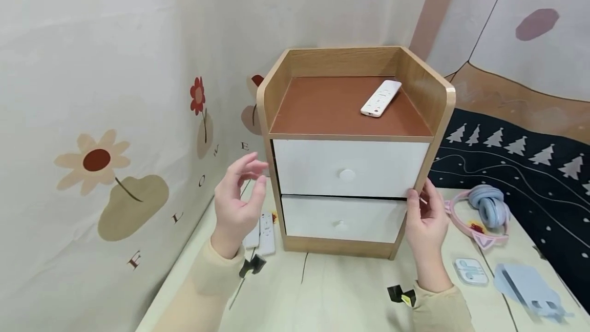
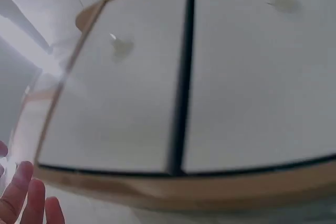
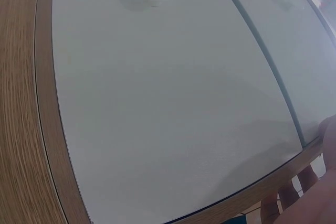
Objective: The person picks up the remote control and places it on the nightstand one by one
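A small wooden cabinet [image 1: 276, 88] with a brown top shelf stands before me. Its upper drawer [image 1: 309, 168] and lower drawer [image 1: 309, 216] have white fronts with round white knobs, and both look pushed in. My right hand [image 1: 427, 222] grips the cabinet's right edge, thumb on the front and fingers around the side; in the right wrist view those fingers [image 3: 287, 195] show beyond the wooden edge. Off the cabinet's left side, my left hand [image 1: 239, 201] is raised with loosely bent fingers and holds nothing. A white remote control [image 1: 381, 98] lies on the top shelf.
Right of the cabinet lie cat-ear headphones [image 1: 489, 211], boxed earphones [image 1: 470, 271] and a pale blue item [image 1: 530, 286]. Partly behind my left hand is another white remote [image 1: 266, 234] beside a second white object. Printed fabric [image 1: 138, 65] hangs close behind and left.
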### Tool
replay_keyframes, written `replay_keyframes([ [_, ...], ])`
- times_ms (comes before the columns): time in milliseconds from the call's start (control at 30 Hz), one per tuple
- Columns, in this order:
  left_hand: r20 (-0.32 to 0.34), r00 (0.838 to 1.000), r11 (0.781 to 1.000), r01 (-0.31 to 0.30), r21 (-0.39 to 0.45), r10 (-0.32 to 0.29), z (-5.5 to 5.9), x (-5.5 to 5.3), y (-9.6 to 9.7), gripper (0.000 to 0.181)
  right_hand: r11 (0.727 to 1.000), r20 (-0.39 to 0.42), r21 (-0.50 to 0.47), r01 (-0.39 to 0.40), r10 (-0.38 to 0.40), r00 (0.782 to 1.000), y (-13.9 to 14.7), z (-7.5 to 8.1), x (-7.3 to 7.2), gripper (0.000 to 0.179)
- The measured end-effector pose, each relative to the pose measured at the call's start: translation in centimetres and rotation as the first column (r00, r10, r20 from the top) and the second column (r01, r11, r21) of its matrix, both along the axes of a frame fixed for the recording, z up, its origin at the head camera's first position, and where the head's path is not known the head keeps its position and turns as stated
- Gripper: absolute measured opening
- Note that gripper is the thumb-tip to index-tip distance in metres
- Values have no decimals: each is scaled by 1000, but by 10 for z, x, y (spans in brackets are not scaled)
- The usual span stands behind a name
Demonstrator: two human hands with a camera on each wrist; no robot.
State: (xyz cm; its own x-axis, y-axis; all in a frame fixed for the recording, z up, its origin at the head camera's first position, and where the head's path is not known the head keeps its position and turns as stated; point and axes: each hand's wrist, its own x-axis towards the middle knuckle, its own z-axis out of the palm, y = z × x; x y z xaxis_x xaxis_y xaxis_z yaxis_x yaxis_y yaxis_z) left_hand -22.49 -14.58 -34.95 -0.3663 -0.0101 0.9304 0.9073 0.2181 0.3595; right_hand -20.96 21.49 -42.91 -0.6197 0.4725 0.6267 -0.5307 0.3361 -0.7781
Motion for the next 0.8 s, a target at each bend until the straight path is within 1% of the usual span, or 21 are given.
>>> replay_keyframes([
  [67,34,999,999,-29,13,29,-13,0,-9,45,1000,5,1,-4,4,1000,-1,0,0,47],
  [133,103,993,998,-64,24,62,-25,0,-18,48,1000,16,7,-3,3,1000,-1,0,1,48],
  [200,182,978,994,-111,19,106,-37,-2,-26,52,1000,25,10,0,-1,1000,-1,0,1,47],
  [233,227,965,991,-135,13,128,-44,-4,-31,54,1000,29,12,4,-5,1000,-1,0,1,47],
  [267,275,948,986,-164,2,157,-51,-5,-35,55,1000,32,13,8,-9,999,-1,0,2,47],
  [333,365,903,973,-228,-40,227,-66,-9,-45,57,1000,32,15,15,-16,999,0,0,1,47],
  [400,437,848,953,-288,-97,301,-82,-15,-54,58,1000,30,18,22,-22,999,1,0,1,47],
  [467,482,792,926,-335,-172,376,-97,-21,-62,59,1000,20,17,22,-23,1000,2,1,0,47],
  [500,494,766,912,-352,-213,411,-104,-24,-66,59,1000,13,16,23,-23,1000,2,1,0,47],
  [533,501,745,897,-363,-251,441,-111,-27,-69,60,1000,8,17,25,-26,1000,3,1,0,47],
  [600,509,707,871,-371,-323,491,-125,-31,-75,62,999,-2,16,27,-27,1000,3,2,-1,47],
  [633,508,691,855,-375,-358,515,-131,-31,-78,62,999,-3,18,29,-29,1000,3,1,-1,47],
  [733,502,653,820,-391,-418,567,-146,-28,-86,64,999,9,30,29,-29,1000,3,0,0,47],
  [800,506,624,800,-405,-443,596,-154,-25,-91,64,999,20,36,27,-28,999,2,-1,0,47],
])
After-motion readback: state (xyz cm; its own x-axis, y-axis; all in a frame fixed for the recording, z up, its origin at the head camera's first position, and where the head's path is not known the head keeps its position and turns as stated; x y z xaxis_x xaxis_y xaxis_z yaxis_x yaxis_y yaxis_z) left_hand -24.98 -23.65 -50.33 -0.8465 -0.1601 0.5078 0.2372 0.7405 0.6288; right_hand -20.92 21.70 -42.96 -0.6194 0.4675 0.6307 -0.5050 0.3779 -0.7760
